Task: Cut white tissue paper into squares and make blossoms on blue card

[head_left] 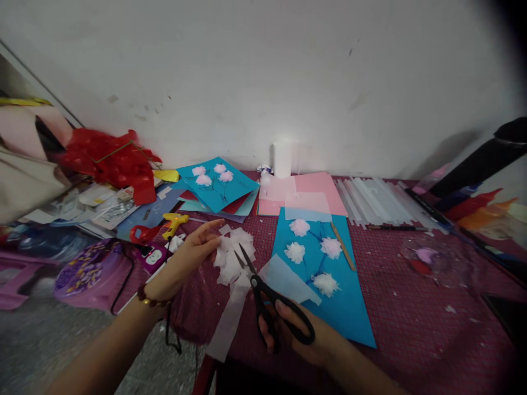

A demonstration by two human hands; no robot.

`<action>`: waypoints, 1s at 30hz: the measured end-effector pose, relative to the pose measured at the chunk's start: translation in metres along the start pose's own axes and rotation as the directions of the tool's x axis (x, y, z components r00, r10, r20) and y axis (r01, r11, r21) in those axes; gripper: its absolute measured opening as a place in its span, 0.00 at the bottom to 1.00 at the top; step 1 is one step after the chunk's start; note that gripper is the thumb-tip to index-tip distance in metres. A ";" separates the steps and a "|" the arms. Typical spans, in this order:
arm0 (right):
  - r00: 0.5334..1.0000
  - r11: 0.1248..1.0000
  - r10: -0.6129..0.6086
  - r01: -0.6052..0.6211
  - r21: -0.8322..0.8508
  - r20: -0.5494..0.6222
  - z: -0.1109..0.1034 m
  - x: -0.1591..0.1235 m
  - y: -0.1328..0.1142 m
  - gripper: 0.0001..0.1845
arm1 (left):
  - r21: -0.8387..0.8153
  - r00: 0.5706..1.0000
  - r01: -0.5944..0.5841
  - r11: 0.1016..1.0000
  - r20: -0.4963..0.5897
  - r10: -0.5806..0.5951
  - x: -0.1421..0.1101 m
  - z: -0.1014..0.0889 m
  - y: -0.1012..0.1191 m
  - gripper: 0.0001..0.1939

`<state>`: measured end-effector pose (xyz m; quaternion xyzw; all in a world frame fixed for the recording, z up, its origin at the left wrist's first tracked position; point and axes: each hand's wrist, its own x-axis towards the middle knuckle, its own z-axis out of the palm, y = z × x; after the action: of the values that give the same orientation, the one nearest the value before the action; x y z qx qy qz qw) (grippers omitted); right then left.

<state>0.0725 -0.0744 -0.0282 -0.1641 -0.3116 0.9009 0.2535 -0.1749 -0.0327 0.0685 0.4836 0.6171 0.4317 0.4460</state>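
Observation:
Black-handled scissors [255,282] are in my right hand [307,334], with fingers through the loops and the blades slightly apart. The blades point up and left over a pile of small white tissue paper pieces [234,255]. A long white tissue strip [226,323] hangs from the pile over the table's front edge. At the pile's left side is my left hand [201,241], its fingers apart and nothing visible in them. Beside the scissors, a translucent paper sheet [284,280] overlaps a blue card [349,307] bearing several fluffy white-pink paper flowers [325,284].
Another blue flower card [214,192] tops a stack at the back. A yellow glue gun [175,224] lies left of my left hand. A wooden stick [343,247] rests on the blue card. Translucent glue sticks [374,200] and a black cylinder [477,159] are at the right.

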 end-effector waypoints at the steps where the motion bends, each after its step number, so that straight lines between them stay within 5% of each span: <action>1: 1.000 1.000 0.009 -0.009 -0.014 0.027 0.000 -0.001 0.000 0.20 | -0.017 1.000 0.010 1.000 -0.002 -0.010 0.000 0.000 0.001 0.31; 7: 0.995 0.999 0.045 -0.046 0.016 0.088 0.003 0.000 0.002 0.23 | -0.103 0.989 0.079 0.992 0.136 -0.065 -0.005 0.002 -0.016 0.31; 15: 0.999 1.000 0.003 -0.002 -0.028 0.042 0.004 0.003 0.001 0.24 | 0.020 0.979 0.030 0.999 0.200 -0.034 -0.013 0.010 -0.031 0.32; 26: 0.997 0.987 -0.036 0.025 -0.159 -0.063 0.015 0.007 -0.007 0.22 | 0.096 0.979 -0.012 0.995 0.204 -0.008 -0.007 0.016 -0.028 0.30; 30: 0.996 0.999 -0.012 0.009 -0.037 -0.087 0.011 0.007 -0.007 0.22 | 0.261 0.989 -0.098 0.960 0.136 0.064 -0.006 0.010 -0.031 0.30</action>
<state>0.0643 -0.0714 -0.0164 -0.2062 -0.3178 0.8857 0.2684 -0.1712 -0.0428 0.0372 0.5905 0.6199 0.3311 0.3966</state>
